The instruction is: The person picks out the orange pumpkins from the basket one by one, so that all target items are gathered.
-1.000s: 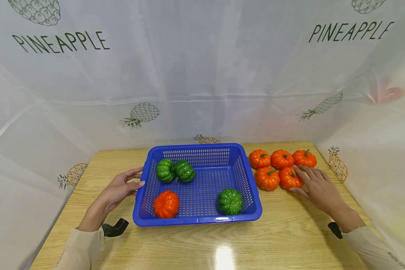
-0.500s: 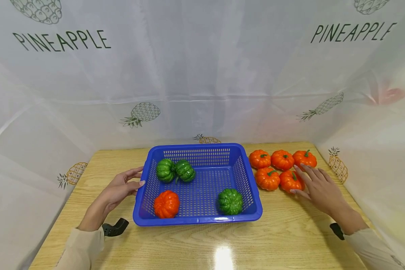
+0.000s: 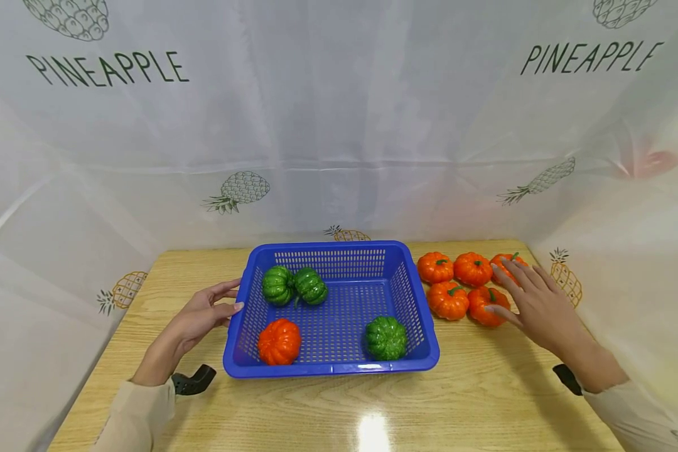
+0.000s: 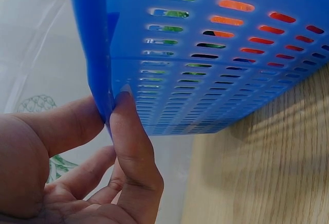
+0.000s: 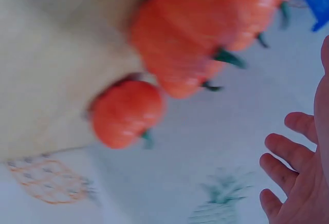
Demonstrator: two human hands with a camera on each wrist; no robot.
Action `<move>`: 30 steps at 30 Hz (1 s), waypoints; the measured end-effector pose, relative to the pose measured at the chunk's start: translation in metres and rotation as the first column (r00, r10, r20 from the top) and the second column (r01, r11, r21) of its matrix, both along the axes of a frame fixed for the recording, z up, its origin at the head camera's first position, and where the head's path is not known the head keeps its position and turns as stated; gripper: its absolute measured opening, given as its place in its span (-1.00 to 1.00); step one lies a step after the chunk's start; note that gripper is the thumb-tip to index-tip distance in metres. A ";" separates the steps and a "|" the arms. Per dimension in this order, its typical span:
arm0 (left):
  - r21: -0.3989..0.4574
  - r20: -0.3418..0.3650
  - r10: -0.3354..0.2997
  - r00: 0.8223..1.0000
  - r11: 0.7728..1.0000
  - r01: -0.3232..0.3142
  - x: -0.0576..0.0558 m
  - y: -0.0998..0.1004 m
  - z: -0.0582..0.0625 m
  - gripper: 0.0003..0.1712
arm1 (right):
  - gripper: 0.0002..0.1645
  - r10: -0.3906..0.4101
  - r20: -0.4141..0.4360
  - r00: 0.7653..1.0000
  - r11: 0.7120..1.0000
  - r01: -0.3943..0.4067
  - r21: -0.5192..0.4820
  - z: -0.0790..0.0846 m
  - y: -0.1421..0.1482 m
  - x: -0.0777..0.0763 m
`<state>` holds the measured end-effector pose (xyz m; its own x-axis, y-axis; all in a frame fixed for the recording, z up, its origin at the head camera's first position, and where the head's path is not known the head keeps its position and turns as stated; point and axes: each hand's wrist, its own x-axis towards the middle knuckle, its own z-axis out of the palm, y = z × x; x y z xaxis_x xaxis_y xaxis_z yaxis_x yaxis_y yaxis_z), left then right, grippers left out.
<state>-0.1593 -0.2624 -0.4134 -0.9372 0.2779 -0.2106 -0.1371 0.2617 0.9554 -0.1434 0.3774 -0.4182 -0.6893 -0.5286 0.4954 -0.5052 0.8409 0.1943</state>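
A blue plastic basket (image 3: 339, 370) with slotted walls stands mid-table. My left hand (image 3: 203, 314) pinches its left rim between thumb and fingers, plain in the left wrist view on the basket wall (image 4: 123, 23). Inside lie two green pumpkins at the back left, one green pumpkin (image 3: 386, 338) at the front right and an orange pumpkin (image 3: 279, 342) at the front left. My right hand (image 3: 542, 307) hovers over the front right orange pumpkin (image 3: 486, 307), fingers spread and holding nothing. In the right wrist view the hand (image 5: 298, 178) is apart from the pumpkins.
Several orange pumpkins with green stems, such as the back left one (image 3: 435, 267), sit in two rows right of the basket. The wooden table (image 3: 294, 414) meets a white pineapple-print curtain (image 3: 328, 125) at the back and sides.
My right hand has lifted off the front right orange pumpkin and drawn slightly to the right. That pumpkin has shifted slightly toward me. The left hand and basket stay put.
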 end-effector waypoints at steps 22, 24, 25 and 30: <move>0.010 0.007 0.011 1.000 1.000 -0.011 0.000 0.000 0.000 -0.17 | 0.06 0.320 -0.009 0.947 0.928 -0.312 0.204 0.064 -0.150 -0.026; 0.008 0.007 0.011 1.000 1.000 -0.011 0.000 0.000 0.000 -0.17 | 0.03 0.337 0.014 0.941 0.915 -0.331 0.231 0.066 -0.162 -0.028; 0.008 0.008 0.010 1.000 1.000 -0.011 0.000 0.001 0.000 -0.17 | 0.00 0.345 0.028 0.938 0.910 -0.341 0.237 0.066 -0.168 -0.029; 0.016 0.008 0.005 1.000 1.000 -0.005 0.001 0.002 0.002 -0.17 | 0.05 0.349 0.063 0.935 0.885 -0.351 0.308 0.068 -0.197 -0.029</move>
<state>-0.1582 -0.2608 -0.4116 -0.9370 0.2762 -0.2138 -0.1463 0.2454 0.9583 -0.1726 0.1808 -0.3502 -0.4338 -0.8614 0.2641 -0.7574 0.5074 0.4111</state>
